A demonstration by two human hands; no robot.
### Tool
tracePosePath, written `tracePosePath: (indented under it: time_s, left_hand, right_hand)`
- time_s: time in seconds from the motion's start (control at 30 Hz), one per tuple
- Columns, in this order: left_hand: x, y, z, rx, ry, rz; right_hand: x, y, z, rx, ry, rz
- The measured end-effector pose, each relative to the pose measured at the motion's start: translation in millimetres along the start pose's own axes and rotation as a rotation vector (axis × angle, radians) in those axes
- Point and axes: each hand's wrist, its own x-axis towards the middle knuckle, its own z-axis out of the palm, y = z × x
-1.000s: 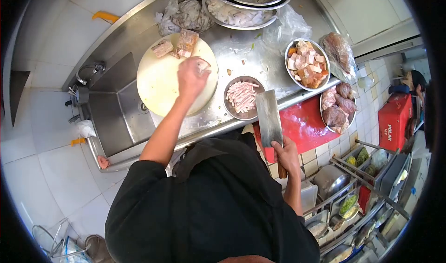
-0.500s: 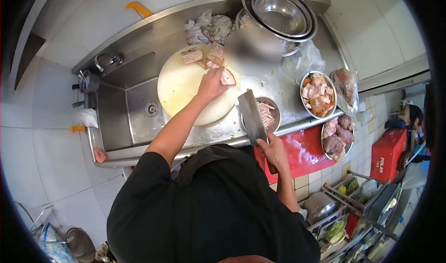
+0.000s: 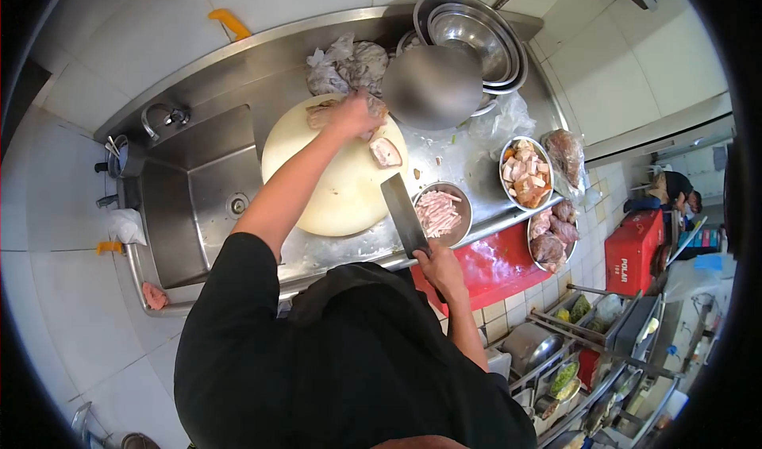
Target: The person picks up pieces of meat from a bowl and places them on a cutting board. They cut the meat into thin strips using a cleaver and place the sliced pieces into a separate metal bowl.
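- Overhead, in the head view, the person leans over a steel tabletop (image 3: 468,159) with a sink (image 3: 194,199) at its left end.
- Left hand (image 3: 352,115) reaches to the far edge of the round pale cutting board (image 3: 333,187), fingers curled down onto the meat pieces (image 3: 321,115) lying there; how firmly they pinch the meat cannot be told.
- One separate meat slice (image 3: 386,152) lies on the board's right part, just right of the forearm and apart from the hand.
- Right hand (image 3: 438,268) is wrapped around the handle of a cleaver (image 3: 403,213), whose broad blade points away from the body, over the near right rim of the board and just left of a small metal bowl of meat strips (image 3: 439,211).
- Crumpled plastic bags (image 3: 349,64) sit just beyond the board, touching its far edge.
- Right of them stands a stack of steel bowls (image 3: 472,40), with one bowl turned upside down (image 3: 432,84) in front.
- Further right, a bowl of cubed meat (image 3: 525,171) and a bagged lump of meat (image 3: 567,151) lie near the tabletop's edge.
- Below that edge a bowl of larger meat chunks (image 3: 552,235) rests beside a red surface (image 3: 492,266).
- Far right, a red box (image 3: 631,250) stands on the tiled floor.
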Motion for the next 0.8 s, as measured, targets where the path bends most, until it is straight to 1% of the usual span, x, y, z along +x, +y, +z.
tracePosePath:
  time_s: [0.03,0.07,0.13,0.23,0.33,0.43,0.53,0.57,0.63,0.73,0.77,0.8]
  left_hand:
    - [2.7,11.2,1.4,0.050,-0.078,-0.123]
    - [4.8,13.0,4.1,0.047,-0.043,-0.120]
    - [10.6,12.7,17.9,0.047,0.028,-0.111]
    - [10.0,-7.1,18.4,-0.167,0.101,-0.037]
    - [-2.9,-26.9,3.1,-0.475,-0.014,-0.040]
    - [-16.2,-46.2,0.3,-0.805,-0.102,-0.001]
    - [-46.8,-61.5,3.2,-1.233,-0.128,-0.006]
    - [-60.3,-64.2,3.7,-1.333,-0.120,0.011]
    - [-94.2,-66.3,3.3,-1.537,-0.104,0.039]
    - [-143.4,-67.5,-4.2,-1.779,-0.177,0.112]
    - [-160.1,-62.5,-9.8,-1.835,-0.210,0.105]
    - [-172.7,-65.9,-7.8,-1.773,-0.227,0.051]
  right_hand:
    - [0.6,2.5,4.0,-0.001,0.023,-0.035]
    - [1.0,4.1,6.8,0.001,0.047,-0.070]
    - [1.7,3.3,6.1,-0.001,0.044,-0.045]
    - [2.8,4.9,2.5,-0.019,0.024,-0.036]
    - [7.6,20.1,10.2,0.024,0.057,-0.107]
    - [15.1,26.5,5.4,0.036,0.007,-0.107]
    - [19.5,21.9,-8.4,-0.021,-0.033,-0.078]
    - [20.7,19.5,-12.1,-0.056,-0.037,-0.080]
    - [26.1,24.1,-10.7,-0.029,-0.029,-0.106]
    - [29.7,29.6,-5.4,0.027,-0.024,-0.138]
    - [30.2,28.2,-5.6,0.037,-0.026,-0.143]
    - [30.6,27.6,-4.6,0.047,-0.027,-0.147]
